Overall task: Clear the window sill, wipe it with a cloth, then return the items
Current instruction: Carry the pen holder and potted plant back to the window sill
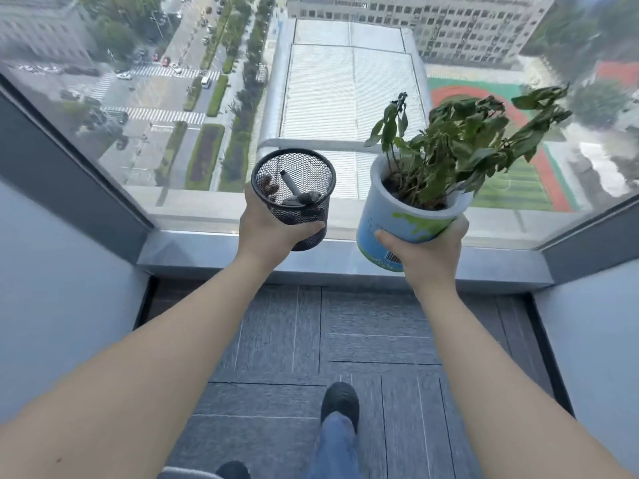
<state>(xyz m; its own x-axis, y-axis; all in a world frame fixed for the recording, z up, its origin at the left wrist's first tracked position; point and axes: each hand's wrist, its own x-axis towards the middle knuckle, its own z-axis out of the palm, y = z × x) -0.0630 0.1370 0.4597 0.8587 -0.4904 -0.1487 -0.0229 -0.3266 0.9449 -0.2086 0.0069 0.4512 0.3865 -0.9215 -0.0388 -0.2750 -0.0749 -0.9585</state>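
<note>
Above the window sill [193,248]: left hand [268,226] grips mesh pen cup [294,191], right hand [427,250] grips plant pot [397,216]. Both held clear of sill, upright axes tilted slightly; sill lies directly below both, cup nearer it.

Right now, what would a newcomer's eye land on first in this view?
Two things held up side by side above the window sill: a black mesh pen cup gripped by the left hand, and a potted plant with drooping green leaves, tilted, in the right hand. Behind them, through the glass, a steep drop to streets and a sports field far below.
</note>
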